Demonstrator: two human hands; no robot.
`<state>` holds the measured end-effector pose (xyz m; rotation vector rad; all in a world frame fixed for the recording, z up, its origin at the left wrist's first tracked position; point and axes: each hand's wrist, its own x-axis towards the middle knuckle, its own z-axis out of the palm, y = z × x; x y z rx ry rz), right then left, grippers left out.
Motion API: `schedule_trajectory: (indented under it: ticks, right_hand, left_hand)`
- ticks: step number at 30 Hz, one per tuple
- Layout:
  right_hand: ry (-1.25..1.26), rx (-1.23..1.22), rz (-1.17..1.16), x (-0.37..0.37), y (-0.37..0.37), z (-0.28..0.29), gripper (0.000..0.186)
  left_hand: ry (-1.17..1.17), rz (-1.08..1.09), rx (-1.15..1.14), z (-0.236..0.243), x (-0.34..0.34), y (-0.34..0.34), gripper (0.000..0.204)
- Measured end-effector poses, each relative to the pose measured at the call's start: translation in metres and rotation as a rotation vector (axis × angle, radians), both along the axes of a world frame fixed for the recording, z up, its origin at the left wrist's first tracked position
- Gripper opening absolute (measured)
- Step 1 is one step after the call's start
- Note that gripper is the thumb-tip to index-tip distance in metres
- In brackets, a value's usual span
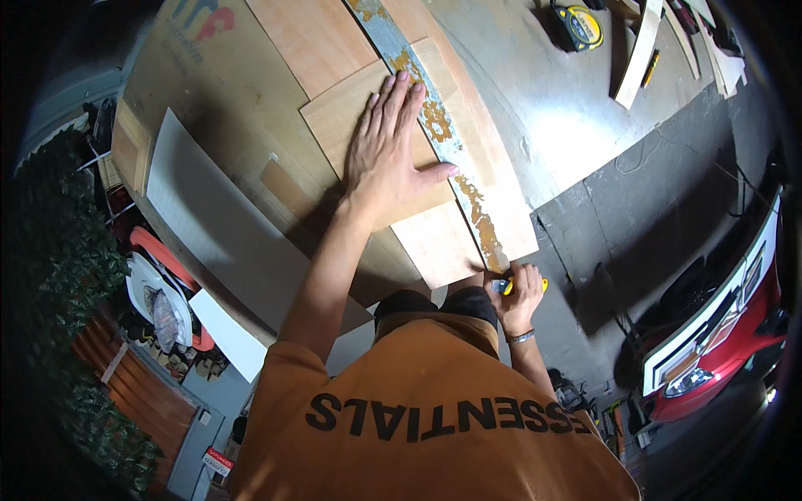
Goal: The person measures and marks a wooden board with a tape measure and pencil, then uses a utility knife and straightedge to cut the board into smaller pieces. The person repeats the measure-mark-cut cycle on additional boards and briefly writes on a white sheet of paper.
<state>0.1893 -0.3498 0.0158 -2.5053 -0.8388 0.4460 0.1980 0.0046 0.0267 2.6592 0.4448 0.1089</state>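
My left hand [386, 154] lies flat with fingers spread on a light wood sheet [334, 129], its fingertips and thumb reaching a long metal straightedge [434, 117]. The straightedge has worn, orange-brown patches and runs lengthwise over the thin wood sheets. Under it, near my body, a paler wood sheet [439, 246] sticks out at the table edge. My right hand [524, 299] is closed around a yellow utility knife [505, 286], close to the straightedge's near end. Whether the blade touches the wood is too small to tell.
A yellow tape measure [578, 28], wood strips [642, 54] and a pencil [651, 68] lie on the table at the far right. A white curved sheet [209, 200] rests at left. A red vehicle [735, 367] stands to the right, shelves and leafy plants [67, 250] to the left.
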Motion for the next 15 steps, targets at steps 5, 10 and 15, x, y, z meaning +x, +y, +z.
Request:
schedule_trajectory:
  ticks: [5, 10, 15]
  right_hand:
    - [0.044, -0.020, 0.007, 0.0001, -0.0001, -0.0002, 0.052]
    - [0.055, 0.021, 0.027, 0.0021, -0.0010, 0.0032, 0.056]
    - [0.043, 0.049, 0.039, 0.0038, -0.0001, 0.0042, 0.062]
  left_hand:
    - [-0.038, -0.012, -0.002, -0.0037, -0.0007, -0.0006, 0.119]
    - [-0.059, -0.011, 0.009, -0.0079, 0.0008, -0.0008, 0.120]
    - [-0.040, -0.015, 0.025, -0.0099, 0.0023, -0.0020, 0.121]
